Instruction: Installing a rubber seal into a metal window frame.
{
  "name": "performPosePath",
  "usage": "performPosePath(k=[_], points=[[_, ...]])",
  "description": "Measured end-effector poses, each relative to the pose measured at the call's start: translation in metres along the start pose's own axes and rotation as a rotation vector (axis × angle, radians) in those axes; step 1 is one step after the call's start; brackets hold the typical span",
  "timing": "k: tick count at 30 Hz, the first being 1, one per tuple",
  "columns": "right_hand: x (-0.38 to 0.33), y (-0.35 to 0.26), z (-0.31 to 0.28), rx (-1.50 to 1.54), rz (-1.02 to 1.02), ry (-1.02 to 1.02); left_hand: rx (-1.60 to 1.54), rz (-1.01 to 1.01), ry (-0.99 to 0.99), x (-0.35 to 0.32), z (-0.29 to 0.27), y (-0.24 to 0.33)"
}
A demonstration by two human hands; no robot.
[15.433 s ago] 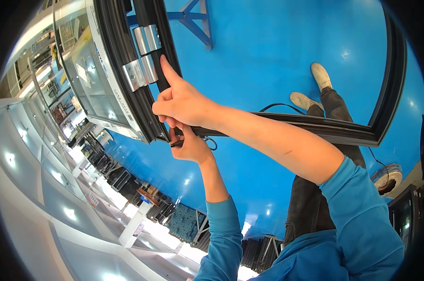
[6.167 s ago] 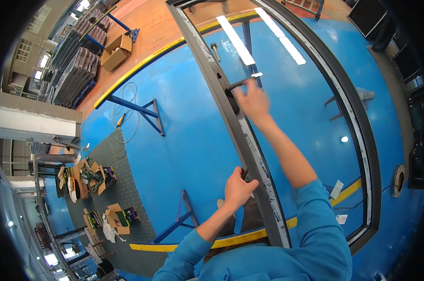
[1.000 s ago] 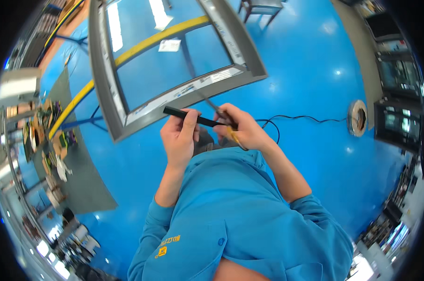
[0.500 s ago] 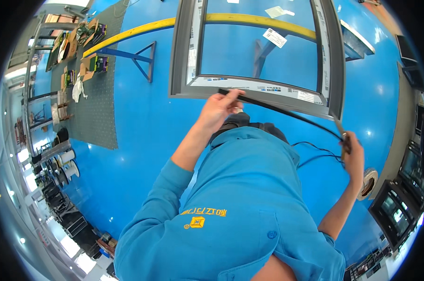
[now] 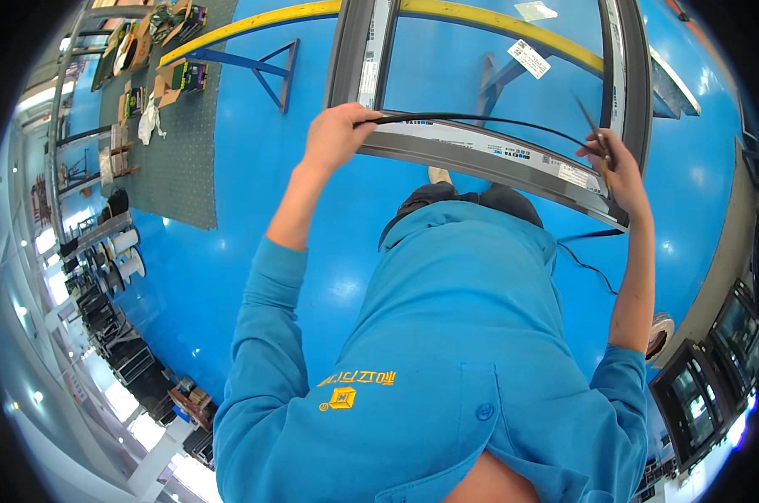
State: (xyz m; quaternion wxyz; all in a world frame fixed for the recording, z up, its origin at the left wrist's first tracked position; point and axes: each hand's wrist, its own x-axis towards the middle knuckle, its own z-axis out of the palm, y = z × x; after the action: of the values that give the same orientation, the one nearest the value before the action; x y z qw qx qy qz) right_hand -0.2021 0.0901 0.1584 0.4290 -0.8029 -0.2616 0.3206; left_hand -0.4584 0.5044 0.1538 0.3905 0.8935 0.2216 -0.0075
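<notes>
Over the grey frame's [image 5: 488,172] near rail: black strip [image 5: 497,119] arches between both hands; contact with the rail, can't tell.
Left hand [image 5: 333,138]: at the frame's near-left corner, fingers clenched on the strip; strip end hidden in the grip.
Right hand [image 5: 621,172]: at the frame's near-right corner, grasping scissors [image 5: 595,127]; strip reaches its fingers, exact pinch unclear.
Scissors: blades point away from the person, over the frame's right part; blades apart or together, too small to tell.
Change, last half second: hands are higher and wider. Strip had sloped down past the frame's near-right corner; now it bows roughly along the near rail.
Meaning: judging by the pose, the strip has gone from trailing off to a controlled span on that side. Looks uncut between the hands.
Slack black length [image 5: 599,234]: just below the frame's near-right corner; same piece or not, can't tell.
Coil [image 5: 660,331]: beyond that corner, partly behind the forearm.
Support: yellow-topped beam [image 5: 254,23] passes under the frame; white card [image 5: 529,59] shows inside its opening.
</notes>
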Motion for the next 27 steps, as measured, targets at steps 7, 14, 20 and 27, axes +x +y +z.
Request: performPosePath(k=[7, 14, 20, 27], points=[[0.013, 0.004, 0.028, 0.123, 0.08, -0.118, 0.67, 0.277, 0.018, -0.001, -0.017, -0.025], [0.002, -0.002, 0.057, 0.324, 0.107, 0.012, 0.782, 0.199, 0.038, -0.013, -0.006, -0.028], [0.006, -0.001, 0.049, 0.679, 0.278, -0.027, 0.737, 0.195, -0.004, -0.021, -0.018, -0.018], [0.023, 0.01, 0.042, 0.285, 0.15, -0.202, 0.609, 0.065, -0.129, -0.022, -0.024, -0.021]])
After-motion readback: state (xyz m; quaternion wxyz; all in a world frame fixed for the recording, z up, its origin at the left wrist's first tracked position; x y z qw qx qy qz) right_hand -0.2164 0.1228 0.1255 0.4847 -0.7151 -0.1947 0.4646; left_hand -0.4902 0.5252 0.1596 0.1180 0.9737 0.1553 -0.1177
